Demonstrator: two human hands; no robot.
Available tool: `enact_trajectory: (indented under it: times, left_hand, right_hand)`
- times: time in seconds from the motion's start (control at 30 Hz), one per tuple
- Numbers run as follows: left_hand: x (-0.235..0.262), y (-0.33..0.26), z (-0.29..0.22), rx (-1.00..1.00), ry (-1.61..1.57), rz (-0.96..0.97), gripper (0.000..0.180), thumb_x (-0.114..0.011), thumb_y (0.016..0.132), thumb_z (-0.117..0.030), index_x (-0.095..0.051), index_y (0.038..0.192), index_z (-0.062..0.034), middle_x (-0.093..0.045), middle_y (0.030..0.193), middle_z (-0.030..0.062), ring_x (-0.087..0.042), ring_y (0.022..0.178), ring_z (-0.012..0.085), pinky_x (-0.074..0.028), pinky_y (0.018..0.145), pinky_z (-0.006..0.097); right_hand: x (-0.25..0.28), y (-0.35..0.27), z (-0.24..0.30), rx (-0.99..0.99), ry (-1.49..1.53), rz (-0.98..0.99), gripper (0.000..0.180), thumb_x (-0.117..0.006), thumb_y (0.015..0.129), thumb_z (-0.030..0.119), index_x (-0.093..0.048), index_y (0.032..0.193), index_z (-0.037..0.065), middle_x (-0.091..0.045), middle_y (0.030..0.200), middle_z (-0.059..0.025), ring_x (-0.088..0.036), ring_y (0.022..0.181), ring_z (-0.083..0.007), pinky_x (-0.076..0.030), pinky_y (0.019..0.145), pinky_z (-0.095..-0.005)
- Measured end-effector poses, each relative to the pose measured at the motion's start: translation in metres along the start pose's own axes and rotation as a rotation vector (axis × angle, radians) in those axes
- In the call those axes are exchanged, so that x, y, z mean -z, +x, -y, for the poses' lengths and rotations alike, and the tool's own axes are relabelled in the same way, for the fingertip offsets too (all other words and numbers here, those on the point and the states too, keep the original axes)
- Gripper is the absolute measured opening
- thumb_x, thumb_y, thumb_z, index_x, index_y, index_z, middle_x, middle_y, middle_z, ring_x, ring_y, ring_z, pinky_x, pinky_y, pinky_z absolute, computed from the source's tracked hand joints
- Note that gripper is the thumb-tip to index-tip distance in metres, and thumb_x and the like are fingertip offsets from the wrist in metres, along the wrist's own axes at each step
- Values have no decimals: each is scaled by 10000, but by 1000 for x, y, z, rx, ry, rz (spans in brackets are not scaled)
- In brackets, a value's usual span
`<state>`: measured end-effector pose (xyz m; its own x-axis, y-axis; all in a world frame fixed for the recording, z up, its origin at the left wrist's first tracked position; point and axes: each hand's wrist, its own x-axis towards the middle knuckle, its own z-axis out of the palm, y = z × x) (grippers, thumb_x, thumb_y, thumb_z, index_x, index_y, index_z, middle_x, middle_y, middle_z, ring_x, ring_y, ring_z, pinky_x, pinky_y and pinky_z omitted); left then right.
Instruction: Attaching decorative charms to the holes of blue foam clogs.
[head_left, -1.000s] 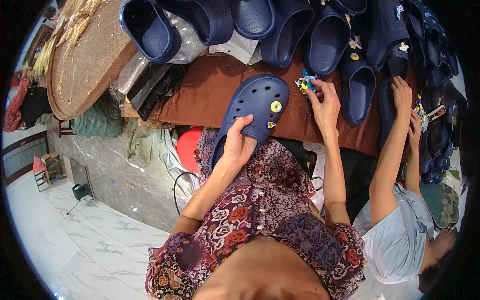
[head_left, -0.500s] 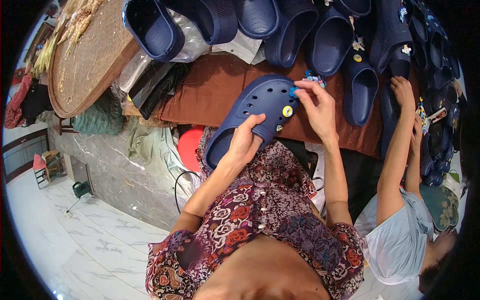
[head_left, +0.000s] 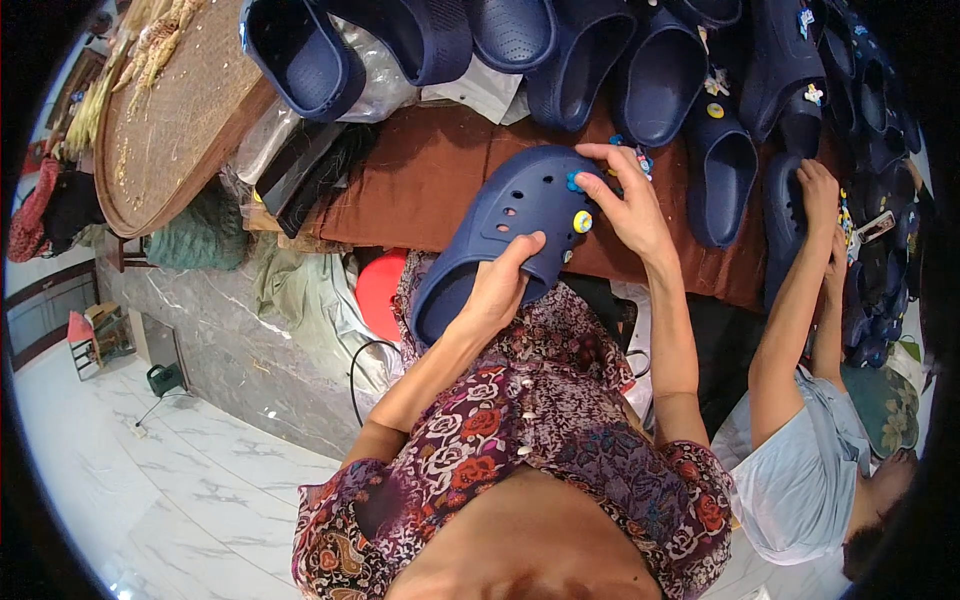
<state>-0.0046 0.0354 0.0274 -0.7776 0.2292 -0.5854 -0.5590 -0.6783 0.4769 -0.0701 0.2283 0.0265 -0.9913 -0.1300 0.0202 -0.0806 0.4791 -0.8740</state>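
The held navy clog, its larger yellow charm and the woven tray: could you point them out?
Held navy clog [head_left: 538, 213]: head view, on its perforated upper.
Larger yellow charm [head_left: 582, 222]: head view, on its round face.
Woven tray [head_left: 195, 110]: head view, on its bare surface.

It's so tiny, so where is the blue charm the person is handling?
In the head view, the blue charm is right of centre, at the toe of the navy clog, by the thumb of the right hand, above the yellow charm.

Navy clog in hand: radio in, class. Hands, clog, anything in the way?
Left hand gripping navy clog. Right hand at toe, by blue charm; seating unclear. Yellow charm on upper. Co-worker's hand off right, apart.
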Motion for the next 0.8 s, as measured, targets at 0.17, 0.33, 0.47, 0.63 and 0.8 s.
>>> enact_trajectory:
  times: [0.17,0.33,0.47,0.63,0.8]
  left_hand:
    - [-1,-2,2,-48,93,68,408,-639,926,-90,-514,1303,3,-621,1191,119,-640,1030,207,-553,904,361]
    - [10,0,6,-56,196,80,399,-646,930,-123,-530,1290,3,-617,1187,105,-626,1008,182,-532,882,332]
    - [11,2,8,-89,225,97,391,-645,932,-137,-541,1284,-3,-615,1190,98,-609,1035,172,-511,902,322]
    - [16,8,7,-88,255,91,461,-645,889,-70,-498,1322,-4,-599,1223,121,-611,1086,223,-521,941,380]
    - [8,6,-4,-80,173,85,424,-618,917,-77,-507,1322,-14,-620,1202,115,-637,1049,198,-542,913,355]
  right_hand:
    - [8,5,-16,-74,61,204,455,-620,1006,240,-527,1396,25,-573,1321,-96,-520,1255,-189,-402,1065,-339]
    - [11,5,-17,-44,61,257,485,-603,1018,242,-483,1434,24,-564,1336,-97,-511,1268,-187,-397,1074,-335]
    - [15,7,-22,-49,37,301,499,-612,1012,255,-474,1430,20,-559,1325,-100,-516,1258,-197,-403,1070,-343]
    - [11,4,-23,12,-49,277,476,-626,1000,261,-491,1384,13,-562,1280,-112,-512,1257,-212,-400,1070,-355]
    - [2,3,-23,-90,23,195,452,-627,1000,259,-517,1351,-3,-563,1283,-129,-499,1273,-215,-367,1097,-346]
